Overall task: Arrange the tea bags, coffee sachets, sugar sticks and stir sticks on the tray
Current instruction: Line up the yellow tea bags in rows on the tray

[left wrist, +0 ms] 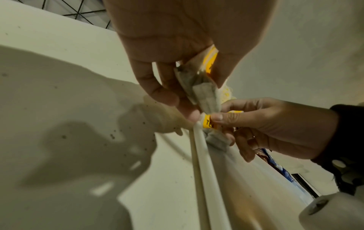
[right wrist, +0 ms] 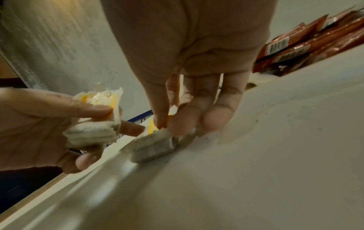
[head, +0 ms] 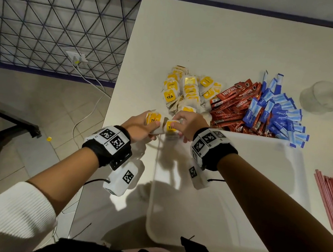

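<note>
Each of two hands pinches perhaps three tea bags: left hand between thumb and fingers, right hand pressing its bundle against the tray rim.

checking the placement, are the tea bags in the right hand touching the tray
Touching. The right wrist view shows the tea bags under the right hand resting on the tray floor beside its rim, with no gap beneath.

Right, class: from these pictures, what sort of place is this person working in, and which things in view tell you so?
Probably a hospitality practice or refreshment-prep station, indoors. On a white table lie piles of tea bags, coffee sachets and sugar sticks beside a white tray, with red stir sticks to one side.
</note>
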### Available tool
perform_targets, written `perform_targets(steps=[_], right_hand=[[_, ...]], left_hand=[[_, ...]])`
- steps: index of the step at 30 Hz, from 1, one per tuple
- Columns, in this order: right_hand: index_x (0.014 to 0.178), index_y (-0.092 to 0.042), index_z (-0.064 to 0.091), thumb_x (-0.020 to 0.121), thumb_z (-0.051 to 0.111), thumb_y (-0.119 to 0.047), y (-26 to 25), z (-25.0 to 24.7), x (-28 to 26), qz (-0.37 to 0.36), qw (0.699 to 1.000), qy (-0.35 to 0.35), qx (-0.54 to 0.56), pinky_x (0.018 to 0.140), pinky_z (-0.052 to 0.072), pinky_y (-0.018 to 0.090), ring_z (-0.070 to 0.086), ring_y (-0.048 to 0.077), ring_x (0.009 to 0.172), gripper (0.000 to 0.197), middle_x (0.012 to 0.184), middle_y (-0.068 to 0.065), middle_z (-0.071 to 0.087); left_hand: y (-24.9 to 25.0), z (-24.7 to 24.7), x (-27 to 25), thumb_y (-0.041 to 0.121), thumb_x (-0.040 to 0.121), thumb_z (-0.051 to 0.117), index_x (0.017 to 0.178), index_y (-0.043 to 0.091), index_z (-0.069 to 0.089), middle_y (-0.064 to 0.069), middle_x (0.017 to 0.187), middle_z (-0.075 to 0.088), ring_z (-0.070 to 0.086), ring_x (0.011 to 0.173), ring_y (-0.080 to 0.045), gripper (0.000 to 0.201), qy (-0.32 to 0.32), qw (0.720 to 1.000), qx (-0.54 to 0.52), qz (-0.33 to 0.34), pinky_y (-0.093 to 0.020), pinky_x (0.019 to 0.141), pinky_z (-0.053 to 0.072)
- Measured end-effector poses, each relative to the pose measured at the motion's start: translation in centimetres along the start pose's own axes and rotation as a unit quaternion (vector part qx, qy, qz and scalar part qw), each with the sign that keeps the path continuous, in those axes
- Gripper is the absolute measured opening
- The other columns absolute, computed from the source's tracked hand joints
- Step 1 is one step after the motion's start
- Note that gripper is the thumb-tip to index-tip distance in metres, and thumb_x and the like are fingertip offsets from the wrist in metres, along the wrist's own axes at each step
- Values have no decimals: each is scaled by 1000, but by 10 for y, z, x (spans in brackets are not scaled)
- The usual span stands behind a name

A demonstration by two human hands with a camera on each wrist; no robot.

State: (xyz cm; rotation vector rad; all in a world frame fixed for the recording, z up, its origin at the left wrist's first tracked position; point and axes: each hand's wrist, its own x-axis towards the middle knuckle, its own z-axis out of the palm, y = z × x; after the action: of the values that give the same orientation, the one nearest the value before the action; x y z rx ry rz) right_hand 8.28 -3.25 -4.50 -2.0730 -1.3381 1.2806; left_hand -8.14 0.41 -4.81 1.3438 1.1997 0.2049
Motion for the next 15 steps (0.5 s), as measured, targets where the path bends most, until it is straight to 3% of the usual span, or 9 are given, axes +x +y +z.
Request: perform_targets(steps=[2, 6, 8, 10, 12, 15], right_hand=[[102, -14, 58, 87, 60, -20, -1, -3, -2, 6, 1000, -3, 19, 31, 32, 12, 44, 3, 25, 16, 57, 3, 54], [94, -18, 54, 86, 61, -22, 0, -12, -11, -1, 999, 6, 45, 36, 39, 16, 51, 5, 32, 11, 65, 3, 59], [81, -17, 52, 85, 62, -22, 2, -13, -18, 6, 1000, -3, 21, 45, 47, 24, 56, 12, 43, 12, 67, 4, 60], [73, -16, 50, 83, 65, -19, 4, -8, -23, 27, 999, -26, 29, 48, 49, 25, 55, 15, 48, 19, 64, 4, 59], [70, -14, 51, 82, 66, -15, 4, -1, -26, 38, 997, -31, 55, 48, 50, 21, 55, 11, 44, 20, 62, 5, 57], [65, -15, 50, 81, 65, -7, 3, 9, -24, 42, 995, -5, 95, 47, 50, 20, 54, 9, 38, 23, 64, 4, 54]], left_hand=[[1, -3, -2, 13, 97, 46, 112, 13, 45, -14, 88, 58, 55, 45, -12, 15, 6, 1000, -30, -3, -18, 42, 42], [-5, -15, -6, 19, 95, 48, 104, 13, 47, -6, 70, 60, 57, 42, -6, 10, 31, 999, -16, 9, -22, 49, 46], [-5, -19, -10, 20, 94, 50, 92, 17, 50, 5, 56, 63, 59, 43, -5, 4, 37, 999, -28, 10, -18, 46, 47], [-2, -19, -14, 19, 94, 50, 85, 22, 49, 8, 47, 61, 58, 41, -5, 10, 38, 999, -33, 15, -15, 43, 45], [1, -15, -18, 17, 95, 50, 85, 21, 48, 4, 52, 62, 59, 40, -4, 11, 37, 999, -34, 16, -14, 43, 45], [2, -12, -20, 17, 94, 51, 88, 20, 49, -4, 73, 59, 60, 42, -3, 7, 42, 998, -43, 9, -13, 44, 47]])
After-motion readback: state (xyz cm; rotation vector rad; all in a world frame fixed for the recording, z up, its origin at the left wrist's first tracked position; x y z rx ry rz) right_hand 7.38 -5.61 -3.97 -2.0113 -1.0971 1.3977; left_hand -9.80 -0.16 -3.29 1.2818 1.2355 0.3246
